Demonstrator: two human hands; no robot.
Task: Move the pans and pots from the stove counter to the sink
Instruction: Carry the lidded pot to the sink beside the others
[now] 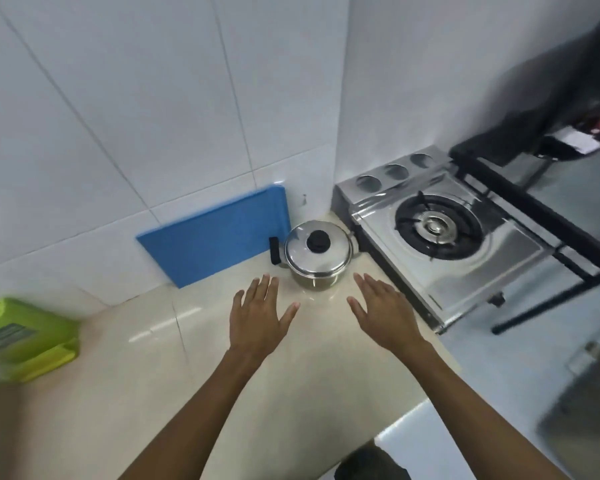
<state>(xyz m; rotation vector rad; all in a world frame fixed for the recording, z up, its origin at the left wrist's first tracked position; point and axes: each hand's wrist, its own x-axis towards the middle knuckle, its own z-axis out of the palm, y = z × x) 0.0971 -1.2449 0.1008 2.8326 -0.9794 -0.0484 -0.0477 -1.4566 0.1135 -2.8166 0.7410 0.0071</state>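
Note:
A steel pot [314, 271] with a shiny lid and a black knob stands in the corner of the cream counter [146, 393], its black side handle pointing left. My left hand [261, 317] hovers just in front and to the left of the pot, fingers spread, holding nothing. My right hand [381, 311] hovers in front and to the right of it, also spread and empty. Neither hand touches the pot. No sink is in view.
A steel gas stove [437, 244] with one black burner sits right of the pot. A blue cutting board [215, 237] leans on the tiled wall behind it. A green knife block [21, 337] stands at the far left. The counter edge drops off at the lower right.

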